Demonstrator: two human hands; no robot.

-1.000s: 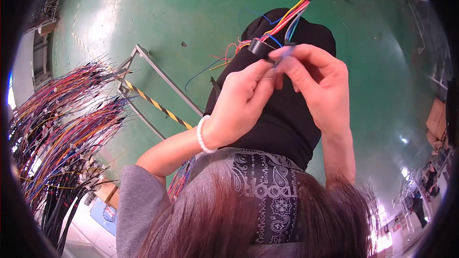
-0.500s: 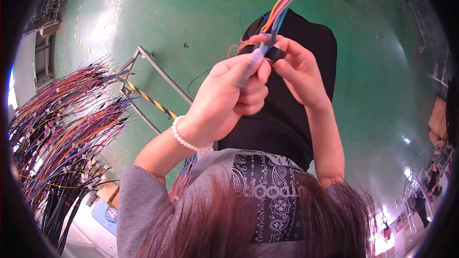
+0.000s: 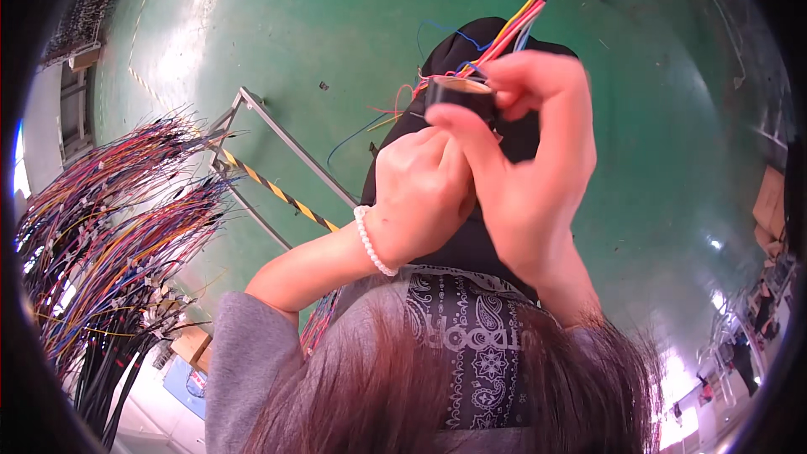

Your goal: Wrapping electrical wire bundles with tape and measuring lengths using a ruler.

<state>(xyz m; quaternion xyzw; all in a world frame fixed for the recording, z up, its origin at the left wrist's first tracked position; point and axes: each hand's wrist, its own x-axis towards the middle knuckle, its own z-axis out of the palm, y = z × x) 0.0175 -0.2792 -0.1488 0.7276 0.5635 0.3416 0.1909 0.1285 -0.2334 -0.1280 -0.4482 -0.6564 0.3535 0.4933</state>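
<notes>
Left of our grip, loose wire bundles [image 3: 109,235] fan out over the green floor [image 3: 336,25]. Our left hand [image 3: 420,193] is clenched just below the black tape roll [image 3: 458,94], while our right hand [image 3: 530,168] pinches that roll. Above the grip, coloured wires [image 3: 517,29] rise away.

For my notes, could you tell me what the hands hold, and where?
The right hand pinches a black tape roll by its rim, beside the wire bundle; the left hand's hold is hidden.
</notes>
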